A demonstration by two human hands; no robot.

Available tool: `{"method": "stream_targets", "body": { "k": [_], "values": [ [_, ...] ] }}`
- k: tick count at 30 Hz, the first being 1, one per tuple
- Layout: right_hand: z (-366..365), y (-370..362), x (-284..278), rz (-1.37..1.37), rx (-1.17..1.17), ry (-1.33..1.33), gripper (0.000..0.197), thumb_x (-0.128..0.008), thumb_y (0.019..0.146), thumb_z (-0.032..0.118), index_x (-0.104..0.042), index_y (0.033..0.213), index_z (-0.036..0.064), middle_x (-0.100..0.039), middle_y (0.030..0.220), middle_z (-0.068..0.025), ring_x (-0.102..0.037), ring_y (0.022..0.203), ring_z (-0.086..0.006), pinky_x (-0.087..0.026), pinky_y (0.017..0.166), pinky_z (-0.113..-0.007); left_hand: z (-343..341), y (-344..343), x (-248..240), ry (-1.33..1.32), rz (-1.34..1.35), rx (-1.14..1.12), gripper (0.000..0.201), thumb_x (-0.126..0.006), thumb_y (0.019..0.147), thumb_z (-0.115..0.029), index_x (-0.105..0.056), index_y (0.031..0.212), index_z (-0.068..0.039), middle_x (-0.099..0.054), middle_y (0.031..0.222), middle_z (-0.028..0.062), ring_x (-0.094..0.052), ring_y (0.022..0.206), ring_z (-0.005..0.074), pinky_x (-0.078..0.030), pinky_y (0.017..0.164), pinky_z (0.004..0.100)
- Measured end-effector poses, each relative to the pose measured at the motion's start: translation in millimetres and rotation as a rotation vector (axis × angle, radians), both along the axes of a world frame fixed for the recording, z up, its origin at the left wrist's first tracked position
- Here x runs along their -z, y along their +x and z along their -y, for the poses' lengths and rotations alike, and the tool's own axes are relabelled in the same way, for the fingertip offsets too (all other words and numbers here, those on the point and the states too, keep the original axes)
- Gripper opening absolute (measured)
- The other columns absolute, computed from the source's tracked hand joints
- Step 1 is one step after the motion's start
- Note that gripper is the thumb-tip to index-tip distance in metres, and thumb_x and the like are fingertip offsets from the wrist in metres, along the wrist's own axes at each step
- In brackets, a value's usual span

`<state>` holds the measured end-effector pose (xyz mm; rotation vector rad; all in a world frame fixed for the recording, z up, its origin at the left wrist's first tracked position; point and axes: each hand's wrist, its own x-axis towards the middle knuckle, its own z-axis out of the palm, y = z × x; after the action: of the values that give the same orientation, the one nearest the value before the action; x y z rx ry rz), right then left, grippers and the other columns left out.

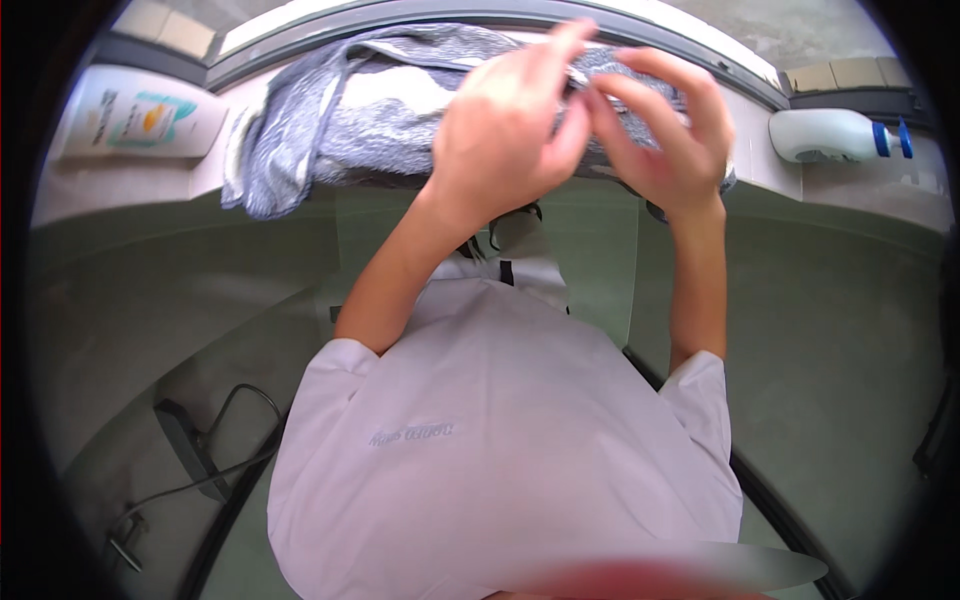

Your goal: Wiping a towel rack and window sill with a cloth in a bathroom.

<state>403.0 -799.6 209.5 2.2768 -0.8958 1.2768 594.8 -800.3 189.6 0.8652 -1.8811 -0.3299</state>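
A grey-blue and white towel (390,105) lies bunched along the ledge in front of me. Both hands are raised over it, close together. My left hand (510,130) has its thumb and fingers drawn in toward a small greyish bit, with one finger pointing up. From the other side, my right hand (670,130) brings thumb and index finger to the same spot in a pinch, its other fingers curved. Whether that bit is part of the towel or a separate small thing, I cannot tell. The fingertips are partly blurred.
On the ledge's left is a pale bottle (140,112) with a teal and orange label. A white bottle with a blue top (825,136) is at its right. A window frame (400,17) runs behind the towel. A dark bar (190,450) and a thin hose (240,465) show lower left.
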Motion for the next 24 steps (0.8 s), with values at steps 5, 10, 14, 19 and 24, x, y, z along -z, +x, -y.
{"method": "stream_targets", "body": {
  "k": [5,10,14,19,24],
  "values": [
    [13.7,10.0,10.7,-0.015,-0.073,0.097,0.024,-0.082,0.075,0.013,-0.077,0.099,0.0124,-0.072,0.108,-0.0019,-0.071,0.084,-0.0208,-0.057,0.07,-0.034,5.8,0.7,10.3,-0.115,-0.073,-0.006,0.059,-0.064,0.081,0.007,-0.068,0.138,-0.008,-0.075,0.117,0.0103,-0.074,0.101,0.0295,-0.061,0.085,0.0382],
    [15.0,9.2,14.2,-0.014,-0.082,0.099,0.026,-0.081,0.074,0.014,-0.076,0.099,0.0112,-0.07,0.106,-0.0032,-0.071,0.084,-0.0219,-0.057,0.07,-0.034,7.1,-2.4,11.8,-0.192,-0.027,-0.038,0.065,-0.066,0.072,0.005,-0.074,0.132,-0.016,-0.074,0.109,0.0037,-0.072,0.089,0.0242,-0.06,0.073,0.0356],
    [13.3,9.4,16.0,-0.033,-0.056,0.086,0.027,-0.081,0.073,0.015,-0.076,0.099,0.0105,-0.07,0.106,-0.0037,-0.071,0.084,-0.0221,-0.057,0.071,-0.034,7.6,-3.5,12.9,-0.187,-0.04,-0.036,0.066,-0.066,0.071,0.005,-0.073,0.133,-0.017,-0.074,0.109,0.0033,-0.072,0.088,0.0242,-0.06,0.072,0.0354],
    [12.9,10.3,16.6,-0.053,-0.055,0.095,0.027,-0.08,0.073,0.017,-0.075,0.099,0.0106,-0.069,0.104,-0.0032,-0.071,0.083,-0.0221,-0.057,0.071,-0.034,7.8,-3.7,13.5,-0.227,-0.057,-0.011,0.067,-0.065,0.071,0.005,-0.073,0.133,-0.017,-0.075,0.109,0.0051,-0.072,0.088,0.0265,-0.061,0.073,0.0364],
    [9.7,10.9,12.5,-0.071,-0.042,0.113,0.027,-0.081,0.072,0.019,-0.075,0.097,0.0107,-0.068,0.101,-0.0025,-0.07,0.083,-0.0223,-0.056,0.07,-0.034,7.8,-3.6,12.4,-0.221,-0.07,-0.008,0.065,-0.065,0.07,0.006,-0.073,0.131,-0.015,-0.075,0.105,0.0068,-0.073,0.088,0.0277,-0.061,0.073,0.0372]
  ]
}}
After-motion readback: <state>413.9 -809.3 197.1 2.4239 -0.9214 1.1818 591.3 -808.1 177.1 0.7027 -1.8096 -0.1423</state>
